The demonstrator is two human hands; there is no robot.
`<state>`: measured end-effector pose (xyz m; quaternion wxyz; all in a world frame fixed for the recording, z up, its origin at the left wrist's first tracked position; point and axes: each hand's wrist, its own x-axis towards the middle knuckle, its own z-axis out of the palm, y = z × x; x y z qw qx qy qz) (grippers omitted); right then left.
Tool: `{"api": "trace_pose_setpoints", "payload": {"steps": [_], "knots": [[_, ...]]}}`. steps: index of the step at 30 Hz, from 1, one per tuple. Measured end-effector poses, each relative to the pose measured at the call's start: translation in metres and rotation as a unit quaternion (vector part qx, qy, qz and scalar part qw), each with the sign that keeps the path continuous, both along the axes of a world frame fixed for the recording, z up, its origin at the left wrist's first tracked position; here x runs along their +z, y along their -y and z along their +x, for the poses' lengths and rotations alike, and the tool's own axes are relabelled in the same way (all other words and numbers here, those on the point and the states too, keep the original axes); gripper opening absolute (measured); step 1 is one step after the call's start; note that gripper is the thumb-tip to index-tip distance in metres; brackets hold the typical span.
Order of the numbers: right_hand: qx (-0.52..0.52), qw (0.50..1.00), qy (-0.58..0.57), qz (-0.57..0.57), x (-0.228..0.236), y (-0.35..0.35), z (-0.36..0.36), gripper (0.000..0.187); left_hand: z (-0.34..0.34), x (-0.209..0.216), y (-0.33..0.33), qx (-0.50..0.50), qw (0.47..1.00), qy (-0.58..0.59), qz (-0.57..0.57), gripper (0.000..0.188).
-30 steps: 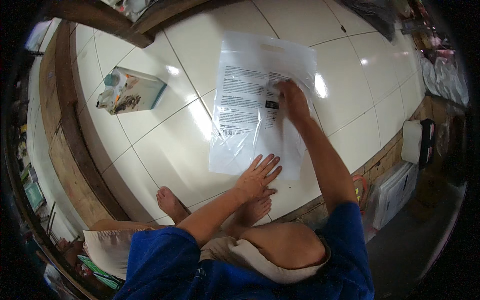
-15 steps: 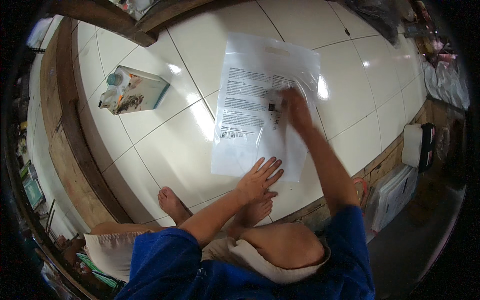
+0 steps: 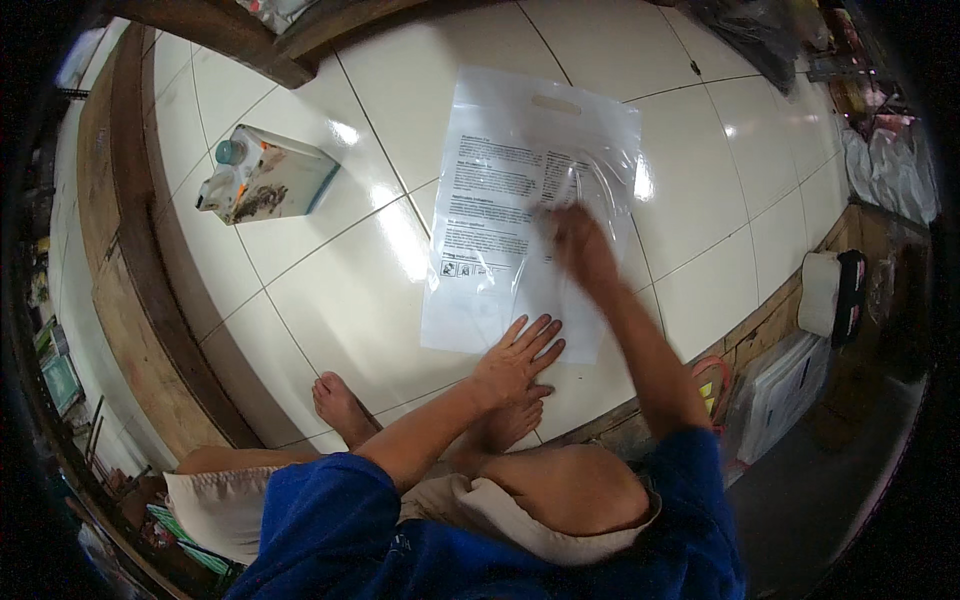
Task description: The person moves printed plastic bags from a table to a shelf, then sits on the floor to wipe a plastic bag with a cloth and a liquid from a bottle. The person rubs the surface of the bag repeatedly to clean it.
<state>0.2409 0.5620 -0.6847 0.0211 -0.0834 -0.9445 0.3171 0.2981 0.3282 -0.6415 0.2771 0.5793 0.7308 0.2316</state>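
A flat, clear-to-white plastic bag point(image 3: 490, 100) lies on the tiled floor before me, its cut-out handle at the far end and black print across its left and middle. My left hand point(image 3: 515, 360) rests palm down with fingers spread on the bag's near edge. Over the right half of the bag is my right hand point(image 3: 585, 250), its fingers smeared by motion. Whether they hold anything cannot be made out. Creases and glare run across the plastic around that hand.
To the left stands a stained can point(image 3: 285, 180) with a teal cap. A wooden beam point(image 3: 125, 240) borders the left side. On the right are a wooden edge point(image 3: 765, 325), flat plastic-wrapped items point(image 3: 785, 395), a white-and-black object point(image 3: 835, 290) and a crumpled plastic bag point(image 3: 885, 165).
My right hand has moved a little toward me and left over the bag, and its forearm has lowered. My left hand stays in place.
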Motion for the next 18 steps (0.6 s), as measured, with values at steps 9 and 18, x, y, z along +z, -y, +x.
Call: {"api": "trace_pose_setpoints", "payload": {"steps": [9,18], "knots": [[-0.115,0.992,0.013,0.050,0.033,-0.033,-0.063,0.023,-0.005,0.013,-0.001,-0.012,1.000,0.004,-0.017,0.078],[-0.224,0.677,0.053,-0.699,0.091,0.014,-0.024,0.035,-0.054,0.031,0.019,0.360,0.881,0.264,0.156,0.037]]}}
